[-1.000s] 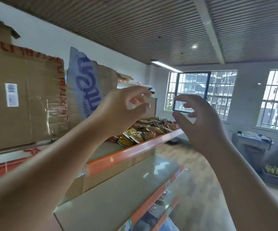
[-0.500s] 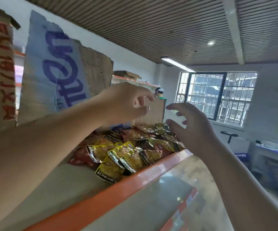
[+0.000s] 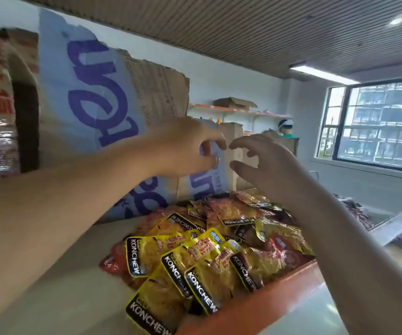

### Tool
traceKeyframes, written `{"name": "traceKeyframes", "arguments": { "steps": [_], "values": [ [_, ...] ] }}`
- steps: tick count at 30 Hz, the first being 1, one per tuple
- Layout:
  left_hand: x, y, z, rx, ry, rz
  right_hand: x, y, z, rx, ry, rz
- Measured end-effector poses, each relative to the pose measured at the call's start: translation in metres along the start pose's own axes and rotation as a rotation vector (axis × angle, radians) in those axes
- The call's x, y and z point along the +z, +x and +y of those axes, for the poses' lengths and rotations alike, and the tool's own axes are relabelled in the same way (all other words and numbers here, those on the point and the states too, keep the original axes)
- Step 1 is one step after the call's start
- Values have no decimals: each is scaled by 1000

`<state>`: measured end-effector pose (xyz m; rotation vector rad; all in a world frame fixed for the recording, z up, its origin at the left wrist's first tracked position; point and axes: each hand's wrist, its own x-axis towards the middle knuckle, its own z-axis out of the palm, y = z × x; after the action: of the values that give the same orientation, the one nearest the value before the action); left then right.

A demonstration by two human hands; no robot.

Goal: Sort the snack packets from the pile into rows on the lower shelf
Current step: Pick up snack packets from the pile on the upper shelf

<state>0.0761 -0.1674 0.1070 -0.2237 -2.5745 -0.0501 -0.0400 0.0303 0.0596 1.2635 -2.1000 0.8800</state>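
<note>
Cardboard-backed at mid-frame: left hand [image 3: 185, 146] raised, fingers and thumb half-curled toward each other with a gap between, gripping nothing. Just to its right, right hand [image 3: 267, 163] likewise raised, fingers bent and spread like a claw, also empty; fingertips of the two near but apart. Both held above the pile of snack packets [image 3: 207, 250], not touching it.

Pile heaped in the lower centre of the frame, on the pale shelf [image 3: 62, 286], against its orange edge [image 3: 279, 293], long axis running from lower centre up toward centre right along that edge. Packets flat and overlapping, pointing every way; nearest ones lying with long axes slanted from upper left to lower right. Glossy rectangular pouches, mostly yellow with a black band down one side, a few red-orange underneath and at the left. White capitals on the bands: KONCHEW; red lettering on the yellow faces too small to read.

Behind the pile, upper left of the frame, torn cardboard sheet [image 3: 86, 105] standing on end, pale blue with big purple letters turned sideways, not readable as a word
</note>
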Motion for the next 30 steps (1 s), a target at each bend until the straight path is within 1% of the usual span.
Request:
{"name": "traceKeyframes", "arguments": {
  "steps": [6,8,10,12,13,15,16,17,18,20,22,24,27,30],
  "values": [
    [2,8,18,-133,129,-113,2,37,12,-41,44,-255],
    [7,9,26,-188,155,-126,2,45,15,-56,0,-345],
    [17,12,32,-254,160,-124,0,50,20,-76,-92,-472],
    [29,17,38,-345,149,-136,0,56,32,-104,-228,-635],
    [37,18,40,-389,146,-157,1,57,39,-78,-266,-746],
    [56,27,46,-472,157,-239,3,57,54,24,-214,-987],
    [67,32,49,-511,152,-281,5,55,61,49,-176,-1068],
    [77,36,54,-549,141,-320,7,54,68,15,-163,-1095],
    [86,39,57,-573,129,-354,10,53,74,-38,-164,-1081],
    [104,46,65,-582,115,-421,13,51,84,-170,-225,-1008],
    [116,51,68,-598,119,-461,21,50,96,-222,-245,-956],
    [124,50,66,-639,126,-473,28,50,108,-187,-189,-911],
    [131,44,63,-698,65,-459,30,52,123,-120,-122,-852],
    [128,38,63,-708,55,-433,33,50,128,-80,-110,-819]
  ]
}}
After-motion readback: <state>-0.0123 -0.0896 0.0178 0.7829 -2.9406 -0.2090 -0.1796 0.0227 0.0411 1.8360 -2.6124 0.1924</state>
